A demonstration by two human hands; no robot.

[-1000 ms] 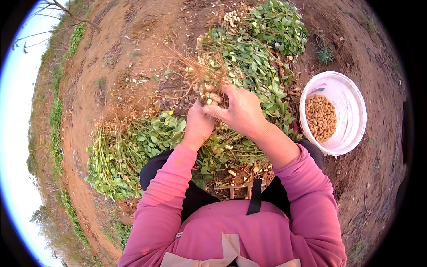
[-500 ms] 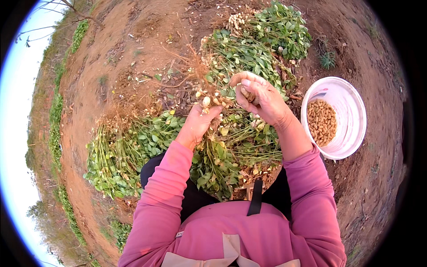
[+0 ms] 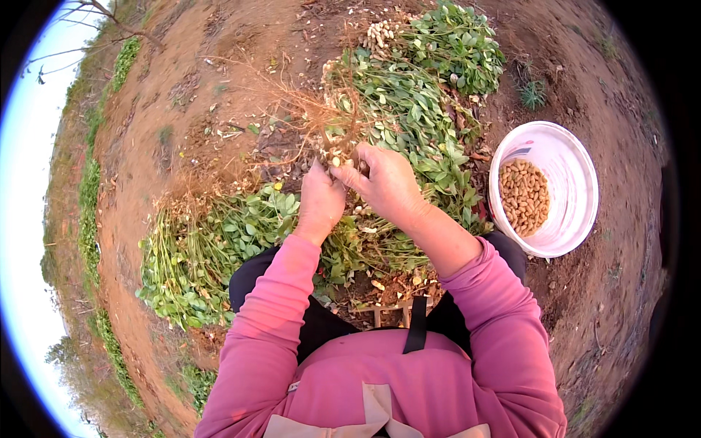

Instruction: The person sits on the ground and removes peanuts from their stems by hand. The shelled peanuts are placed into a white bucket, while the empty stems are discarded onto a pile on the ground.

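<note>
Both of my hands meet at the root end of a pulled peanut plant [image 3: 330,120], whose thin brown roots spread out beyond my fingers. My left hand [image 3: 321,201] is closed round the plant just below its pods. From the right, my right hand [image 3: 391,187] reaches in with thumb and fingers closed at the pods, by a pale peanut [image 3: 336,161]. What lies inside its curled fingers is mostly hidden. On the right stands a white bucket [image 3: 579,191], with a heap of peanuts [image 3: 523,196] in it.
Leafy peanut plants lie on the left [image 3: 212,252] and ahead [image 3: 412,109]. A cluster of peanuts [image 3: 380,36] shows at the far end of the row. Brown soil [image 3: 190,80] surrounds them. My knees flank a small wooden frame [image 3: 391,314].
My right hand has moved left and down to the pods, beside my left hand. The plant's roots have swung to the left and its leafy stems have left the space between my knees.
</note>
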